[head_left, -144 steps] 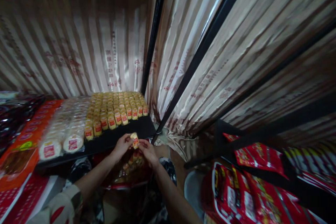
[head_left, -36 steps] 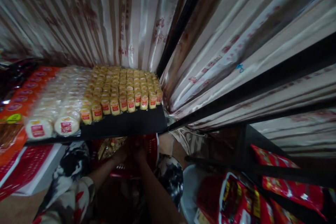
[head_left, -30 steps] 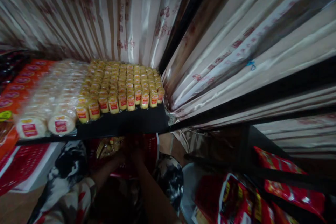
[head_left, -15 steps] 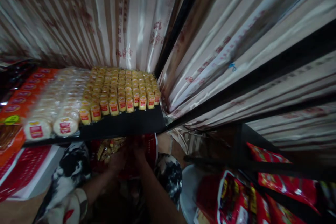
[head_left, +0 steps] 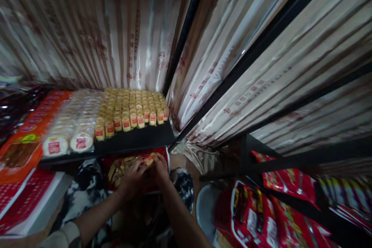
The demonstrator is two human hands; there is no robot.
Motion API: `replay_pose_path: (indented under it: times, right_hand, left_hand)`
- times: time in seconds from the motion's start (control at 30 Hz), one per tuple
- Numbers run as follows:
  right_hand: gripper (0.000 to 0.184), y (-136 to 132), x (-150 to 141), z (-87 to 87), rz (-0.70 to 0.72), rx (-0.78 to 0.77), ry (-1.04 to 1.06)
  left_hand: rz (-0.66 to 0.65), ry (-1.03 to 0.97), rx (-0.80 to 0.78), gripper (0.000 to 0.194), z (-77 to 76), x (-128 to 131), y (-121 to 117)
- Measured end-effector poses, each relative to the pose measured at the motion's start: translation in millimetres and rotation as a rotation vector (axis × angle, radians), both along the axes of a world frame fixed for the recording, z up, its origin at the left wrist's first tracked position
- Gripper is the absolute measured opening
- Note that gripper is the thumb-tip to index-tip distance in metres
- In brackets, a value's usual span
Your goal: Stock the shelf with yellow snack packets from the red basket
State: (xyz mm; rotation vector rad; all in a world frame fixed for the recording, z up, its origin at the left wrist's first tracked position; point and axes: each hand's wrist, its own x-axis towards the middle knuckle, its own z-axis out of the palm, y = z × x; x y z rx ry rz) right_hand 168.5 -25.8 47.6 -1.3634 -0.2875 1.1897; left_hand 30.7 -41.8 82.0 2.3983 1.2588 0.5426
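Observation:
My left hand [head_left: 134, 174] and my right hand [head_left: 160, 167] are close together above a red box [head_left: 167, 159] between my knees. Between them is a small wrapped snack [head_left: 149, 159] in yellow and red, and the fingers of both hands are closed on it. Inside the box, left of my hands, lie several loose wrapped snacks [head_left: 119, 169], tan and shiny. Just beyond the box, rows of small wrapped yellow cakes [head_left: 133, 108] with red labels stand on a black shelf [head_left: 139, 139]. The box's near side is dim and partly covered by my arms.
Round white packs [head_left: 82, 140] and orange bags [head_left: 20, 151] line the shelf's left. A red and white carton [head_left: 35, 197] stands below. At right are a pale basin [head_left: 205, 201], red snack bags [head_left: 261, 217] and black rack bars [head_left: 241, 62]. Striped curtains [head_left: 116, 38] hang behind.
My hands have come up from the dark inside of the box, and the yellow and red wrapped snack now shows between them. The camera view has shifted slightly.

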Motion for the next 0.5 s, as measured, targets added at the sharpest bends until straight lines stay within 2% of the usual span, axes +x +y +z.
replay_pose_path:
  times: [0.1,0.23,0.3,0.37,0.43,0.5]
  right_hand:
    - [0.041,2.5,-1.8,27.7,-0.049,-0.015,0.145]
    - [0.041,3.0,-5.6,54.6,-0.093,0.004,0.179]
    - [0.037,1.8,-7.8,61.3,-0.114,0.04,0.206]
    - [0.035,-0.2,-10.4,64.4,-0.114,0.093,0.242]
    - [0.035,-2.8,-13.6,64.4,-0.108,0.15,0.265]
    - [0.037,-5.0,-16.9,61.1,-0.107,0.206,0.254]
  left_hand:
    - [-0.015,-0.109,0.104,0.035,12.7,-4.9,-3.4]
    - [0.162,-0.296,0.049,0.032,26.4,-7.6,-5.4]
    - [0.266,-0.395,-0.072,0.032,33.6,-6.1,-2.8]
    - [0.351,-0.51,-0.296,0.035,40.8,-1.6,1.3]
    - [0.382,-0.634,-0.541,0.043,46.7,5.5,5.8]
    - [0.379,-0.734,-0.664,0.052,50.1,13.9,10.9]
